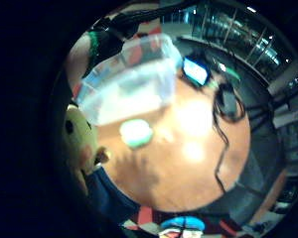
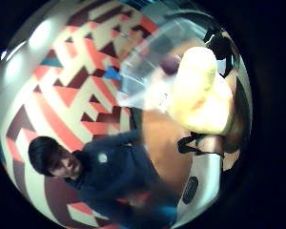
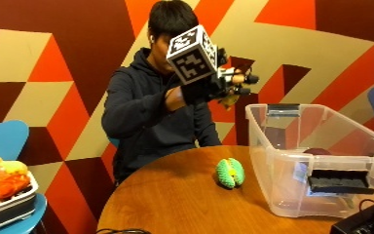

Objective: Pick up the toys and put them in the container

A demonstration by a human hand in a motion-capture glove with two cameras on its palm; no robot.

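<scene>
1. The right hand (image 3: 203, 87) wears black; in its fingers (image 3: 237, 78) is a pale yellow plush toy (image 2: 200, 93) with a dark eye and orange patches.
2. Below the fingers, a green knitted toy (image 3: 230, 172) lies on the orange-brown table (image 3: 167, 204).
3. The container (image 3: 284, 161) is clear with black latches.
4. The wall (image 3: 57, 58) shows red, tan and maroon triangles.

Outside view evenly lit, sharp. Palm views dim, blurred, edges warped; ceiling-light glare on table (image 1: 188, 148).
</scene>
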